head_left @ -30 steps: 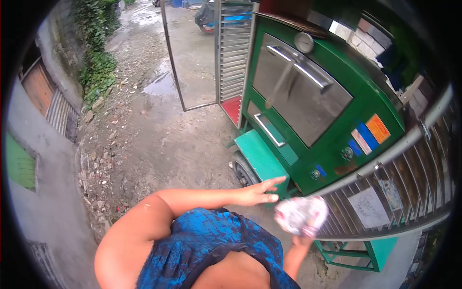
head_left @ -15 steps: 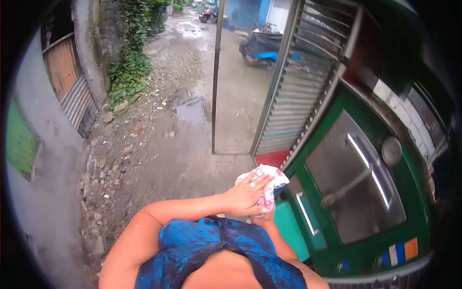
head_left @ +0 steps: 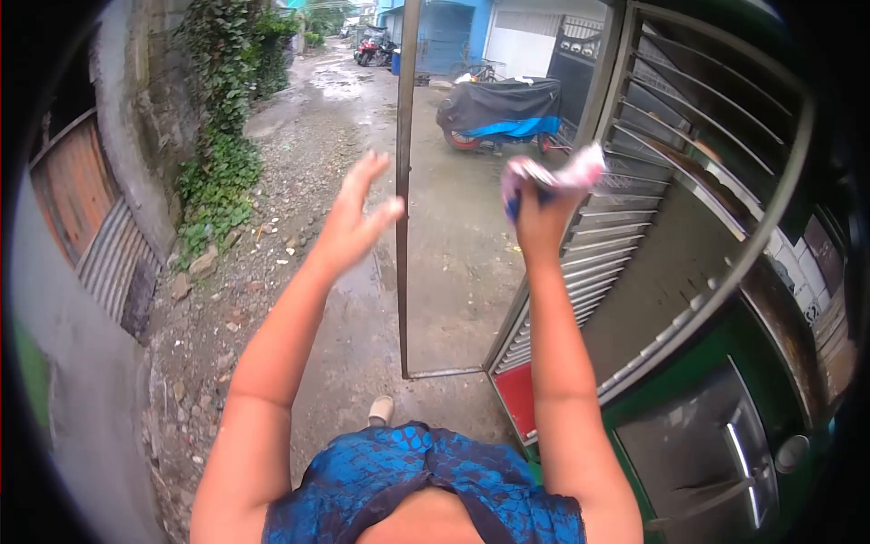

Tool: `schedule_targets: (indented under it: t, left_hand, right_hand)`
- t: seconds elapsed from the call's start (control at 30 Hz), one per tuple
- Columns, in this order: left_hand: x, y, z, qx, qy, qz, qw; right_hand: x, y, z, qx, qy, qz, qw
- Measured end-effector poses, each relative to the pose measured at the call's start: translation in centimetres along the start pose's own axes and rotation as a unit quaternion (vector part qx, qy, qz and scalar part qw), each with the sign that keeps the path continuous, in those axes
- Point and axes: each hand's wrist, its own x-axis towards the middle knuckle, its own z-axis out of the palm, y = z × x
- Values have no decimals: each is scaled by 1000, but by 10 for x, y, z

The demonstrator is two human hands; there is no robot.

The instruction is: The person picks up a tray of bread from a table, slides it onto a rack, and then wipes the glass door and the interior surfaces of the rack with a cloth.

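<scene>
My left hand (head_left: 353, 218) is raised with thumb and fingers apart, holding nothing. Its thumb tip is right beside the upright post of a metal frame (head_left: 407, 272). Held up in my right hand (head_left: 541, 222) is a pink and white patterned cloth (head_left: 578, 170), blurred by motion, with a dark blue part hanging at its left side. Behind that hand, the cloth overlaps the upper part of a metal gate with horizontal slats (head_left: 625, 213) in this view.
A covered motorcycle (head_left: 503, 113) stands beyond the frame. Wet ground with rubble (head_left: 213, 363) runs along the left, by a grey wall (head_left: 91, 408) and climbing plants (head_left: 217, 172). At lower right is a green panel (head_left: 625, 412) with a dark window. A red motorcycle (head_left: 372, 47) is farther off.
My hands, together on the cloth before, have separated. Both have risen forward, the left to the post and the right with the cloth to the slatted gate. The view has shifted toward the gate.
</scene>
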Motion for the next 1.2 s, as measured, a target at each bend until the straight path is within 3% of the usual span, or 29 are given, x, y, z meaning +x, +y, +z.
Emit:
schedule_targets:
  t: [0.07,0.1,0.13,0.2,0.23,0.27,0.3,0.37,0.4,0.47,0.53,0.67,0.73,0.8,0.83,0.87,0.93,1.0,1.03,1.07,1.13,1.2]
  left_hand:
    - [78,-45,8,4,105,42,994]
    - [117,-65,14,2,164,65,984]
    - [143,-79,22,-5,163,76,984]
    - [191,-93,41,-248,90,4,965]
    - [192,-88,41,-271,-5,-16,963]
    - [192,-87,41,-274,-11,-8,962]
    - [191,-89,44,-342,-12,-31,939]
    - [189,-88,47,-411,-25,-58,909]
    - [185,-85,47,-414,-19,-49,909]
    - [180,-81,45,-422,-8,-44,905]
    - [178,-78,44,-423,-10,-44,905]
    - [175,-74,44,-431,-9,-35,901]
    - [173,-71,43,-421,11,-49,906]
    - [169,-68,45,-432,8,-54,900]
    - [170,-66,44,-424,20,-49,904]
    - [169,-64,43,-412,34,-46,909]
    - [169,-62,43,-407,48,-46,911]
    - [170,-67,43,-406,37,-45,912]
    - [171,-67,43,-405,43,-43,912]
    - [171,-65,43,-418,44,-45,906]
    - [164,-60,41,-421,33,-63,904]
    - [160,-52,42,-421,53,-43,905]
  right_hand:
    - [53,-6,61,-54,-6,-110,992]
    - [82,-5,95,-32,23,-63,997]
    - [107,-2,125,-12,45,-18,999]
    - [152,15,181,40,164,85,982]
    - [168,3,187,-79,131,130,980]
    - [186,-6,189,-82,97,128,984]
    - [197,-23,191,-64,92,56,992]
    - [204,-47,205,-34,33,-192,980]
    - [201,-63,204,-118,32,-340,933]
    - [215,-73,173,-34,56,-478,876]
    - [241,-47,158,-9,-40,-426,904]
    - [265,41,141,-53,63,-332,940]
    - [256,64,130,155,36,-75,984]
    - [256,35,134,-2,138,-90,986]
    - [261,16,137,-64,133,-29,989]
    - [284,55,181,-230,256,-120,931]
    - [286,30,168,-137,195,-178,955]
    - [294,52,136,-132,119,-269,947]
    - [306,78,131,-252,179,-394,866]
    - [308,79,126,-250,167,-405,863]
    - [299,74,133,1,133,-197,971]
    - [246,74,136,-31,134,-152,979]
